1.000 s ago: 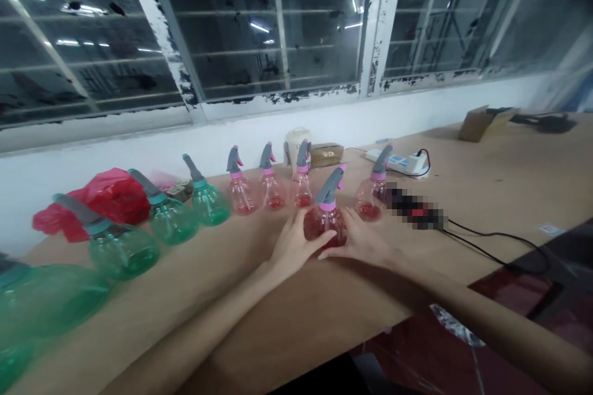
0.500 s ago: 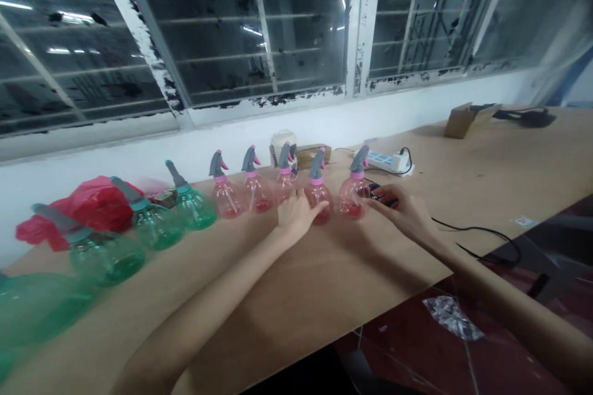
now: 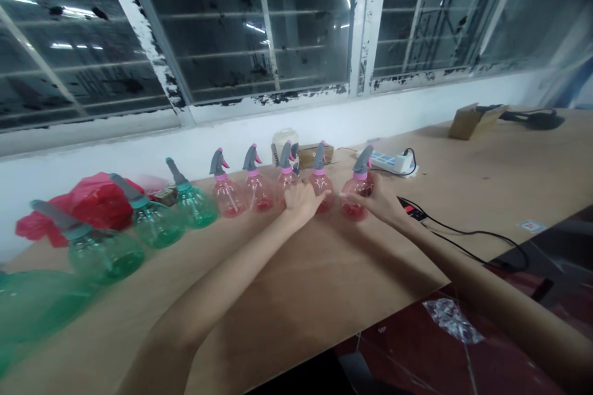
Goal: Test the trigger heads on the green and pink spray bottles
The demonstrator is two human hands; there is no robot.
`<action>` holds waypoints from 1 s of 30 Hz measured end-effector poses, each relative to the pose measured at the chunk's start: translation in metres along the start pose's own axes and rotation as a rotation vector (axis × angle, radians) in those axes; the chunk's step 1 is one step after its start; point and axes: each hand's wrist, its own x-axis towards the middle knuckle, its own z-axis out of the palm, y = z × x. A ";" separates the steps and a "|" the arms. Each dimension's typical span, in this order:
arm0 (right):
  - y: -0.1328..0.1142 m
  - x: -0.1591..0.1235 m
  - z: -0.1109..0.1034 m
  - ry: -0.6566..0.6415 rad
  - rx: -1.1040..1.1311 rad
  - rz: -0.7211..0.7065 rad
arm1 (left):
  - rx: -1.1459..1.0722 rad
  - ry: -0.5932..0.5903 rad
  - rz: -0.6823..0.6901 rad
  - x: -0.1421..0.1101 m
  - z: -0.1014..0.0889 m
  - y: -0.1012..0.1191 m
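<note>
White wall (image 3: 241, 126); barred windows (image 3: 231, 24), dark panes reflecting strip lights, frames with peeling paint; long brown table (image 3: 491, 179); dark red floor (image 3: 417, 345)

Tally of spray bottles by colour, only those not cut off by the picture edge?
Pink spray bottles: 5
Green spray bottles: 3
Total: 8
Left out: green plastic at the left edge, cut off and too blurred to count.
</note>
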 end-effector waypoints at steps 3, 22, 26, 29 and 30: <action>-0.004 -0.002 0.004 -0.017 -0.019 0.053 | -0.027 0.002 0.010 -0.003 0.000 -0.001; -0.138 -0.112 0.041 -0.270 0.327 -0.208 | -0.840 -0.016 0.232 -0.150 -0.041 -0.090; -0.167 -0.117 0.065 -0.357 0.357 -0.285 | -0.974 0.068 0.137 -0.155 -0.059 -0.091; -0.175 -0.118 0.081 -0.417 0.406 -0.371 | -1.018 0.083 0.049 -0.149 -0.063 -0.094; -0.175 -0.118 0.086 -0.434 0.423 -0.391 | -1.017 0.091 0.033 -0.147 -0.062 -0.097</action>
